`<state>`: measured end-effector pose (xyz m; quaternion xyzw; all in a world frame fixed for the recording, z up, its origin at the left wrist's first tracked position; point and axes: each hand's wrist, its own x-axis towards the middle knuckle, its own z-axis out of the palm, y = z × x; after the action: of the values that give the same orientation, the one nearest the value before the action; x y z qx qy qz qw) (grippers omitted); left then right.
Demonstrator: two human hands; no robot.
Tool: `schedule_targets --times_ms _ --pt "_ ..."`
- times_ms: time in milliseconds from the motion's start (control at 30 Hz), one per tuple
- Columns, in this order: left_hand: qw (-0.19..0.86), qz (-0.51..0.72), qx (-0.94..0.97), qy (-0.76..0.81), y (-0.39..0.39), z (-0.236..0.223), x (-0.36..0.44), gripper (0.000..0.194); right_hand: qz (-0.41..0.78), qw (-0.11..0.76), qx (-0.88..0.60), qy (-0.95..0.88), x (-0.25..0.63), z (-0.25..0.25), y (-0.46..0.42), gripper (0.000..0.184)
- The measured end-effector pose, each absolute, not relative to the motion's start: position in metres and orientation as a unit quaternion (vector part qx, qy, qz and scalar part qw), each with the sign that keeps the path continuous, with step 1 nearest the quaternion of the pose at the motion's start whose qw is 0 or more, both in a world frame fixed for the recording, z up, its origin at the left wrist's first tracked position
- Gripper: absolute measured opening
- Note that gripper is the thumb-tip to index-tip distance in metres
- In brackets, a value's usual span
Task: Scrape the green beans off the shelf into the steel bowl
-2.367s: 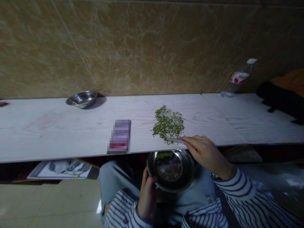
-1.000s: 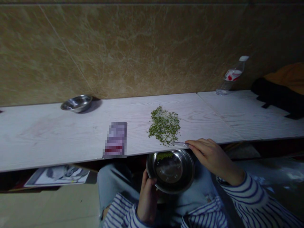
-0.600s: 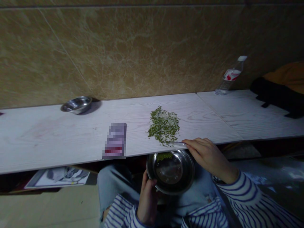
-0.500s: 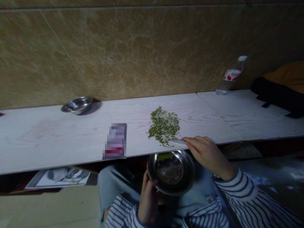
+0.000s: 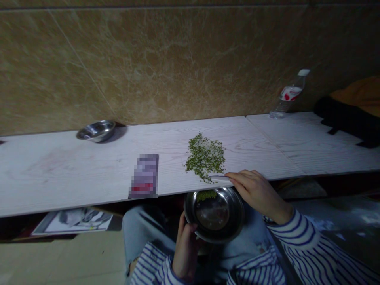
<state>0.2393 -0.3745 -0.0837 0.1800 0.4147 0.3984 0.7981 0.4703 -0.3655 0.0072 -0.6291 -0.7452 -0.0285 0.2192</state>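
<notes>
My left hand [image 5: 186, 247] grips the near left rim of a shiny steel bowl [image 5: 234, 225], held tilted over my lap just under the table's front edge. A small heap of green grains [image 5: 206, 194] lies inside at its far side. My right hand [image 5: 257, 192] pinches a thin, knife-like metal blade [image 5: 219, 178]. Its tip touches the near fringe of a patch of loose green grains [image 5: 206, 156], like mung beans, spread on the white table [image 5: 172, 138]. Paler bits show among the grains. The far lip of the bowl is hidden beneath the table edge.
A smaller steel bowl [image 5: 96, 132] stands at the back left by the wall. A pixelated phone-like slab [image 5: 145, 176] lies left of the grains. A clear plastic bottle [image 5: 287, 97] and a black and orange cloth item [image 5: 347, 113] are at the back right. Below the table is an open drawer [image 5: 74, 221].
My right hand has shifted back and forth along the table edge, with the blade at the near fringe of the grains. The left hand and bowl stay nearly still. The view has tilted slightly.
</notes>
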Motion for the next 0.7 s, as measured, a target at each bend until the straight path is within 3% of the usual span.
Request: schedule_targets --times_ms 700 --pt "0.799 0.392 0.181 0.419 -0.373 -0.075 0.240 0.051 -0.041 0.219 -0.631 -0.743 0.471 0.007 -0.375 0.029"
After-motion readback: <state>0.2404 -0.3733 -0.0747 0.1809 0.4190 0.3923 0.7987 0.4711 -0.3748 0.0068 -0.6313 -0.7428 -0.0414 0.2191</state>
